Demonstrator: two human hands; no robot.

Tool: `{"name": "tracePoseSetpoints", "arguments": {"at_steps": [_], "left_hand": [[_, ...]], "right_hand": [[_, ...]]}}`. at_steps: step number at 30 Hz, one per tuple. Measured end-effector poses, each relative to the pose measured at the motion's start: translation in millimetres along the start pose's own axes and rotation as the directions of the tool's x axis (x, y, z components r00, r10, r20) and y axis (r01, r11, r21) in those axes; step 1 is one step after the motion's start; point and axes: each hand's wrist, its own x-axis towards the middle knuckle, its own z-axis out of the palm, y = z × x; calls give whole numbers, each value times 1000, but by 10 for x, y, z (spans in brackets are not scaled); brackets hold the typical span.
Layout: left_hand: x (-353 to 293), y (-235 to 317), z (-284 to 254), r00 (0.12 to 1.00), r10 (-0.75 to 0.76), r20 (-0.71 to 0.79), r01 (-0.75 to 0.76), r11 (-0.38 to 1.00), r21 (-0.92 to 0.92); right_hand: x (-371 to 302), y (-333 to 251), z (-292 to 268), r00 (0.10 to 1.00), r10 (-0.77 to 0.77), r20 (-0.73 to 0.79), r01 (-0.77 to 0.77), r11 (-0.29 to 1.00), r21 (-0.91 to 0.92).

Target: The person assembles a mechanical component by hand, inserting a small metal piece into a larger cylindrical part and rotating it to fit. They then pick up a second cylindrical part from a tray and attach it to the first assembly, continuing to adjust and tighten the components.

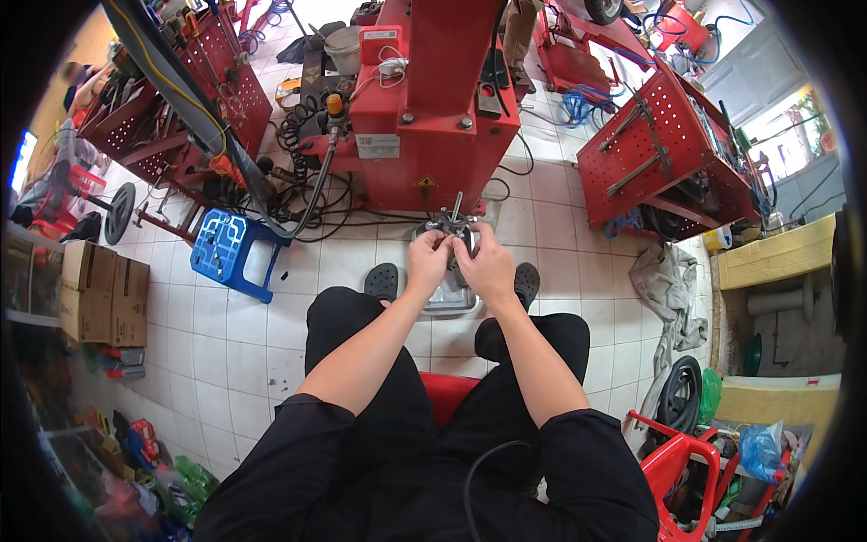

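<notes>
Between my feet, a grey metal machine part (454, 222) with a thin shaft standing up from it is held at my fingertips. My left hand (427, 263) is closed, its thumb and fingers pinching the near left side of the part. Against the right side press the bent fingers of my right hand (489, 266), with its thumb close to the left one. Below both hands lies a silver metal tray (449, 305), partly covered by them. What exactly the fingertips grip is hidden from above.
A red machine base (424, 172) stands just ahead, with black cables (348, 215) on the floor beside it. The blue plastic stool (230, 253) is at left, near cardboard boxes (101, 294). At right are a red tool cart (664, 149) and a grey cloth (670, 294).
</notes>
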Motion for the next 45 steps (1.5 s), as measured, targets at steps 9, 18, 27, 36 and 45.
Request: {"name": "tracePoseSetpoints", "arguments": {"at_steps": [9, 18, 27, 36, 45], "left_hand": [[73, -113, -29, 994, -88, 71, 101, 975, -200], [62, -83, -36, 997, -66, 40, 70, 992, -101], [44, -24, -39, 997, -63, 40, 66, 994, -86], [52, -47, -29, 999, -26, 19, 28, 995, -95], [53, -27, -25, 1000, -17, 17, 18, 998, -52]], "right_hand": [[-4, 113, 69, 987, 74, 145, -114, 950, 290], [16, 140, 57, 980, 100, 173, -145, 952, 271], [1, 167, 64, 971, 113, 211, -172, 944, 283], [25, 169, 72, 963, 70, 258, -141, 953, 269], [8, 182, 94, 968, 65, 244, -141, 942, 305]]}}
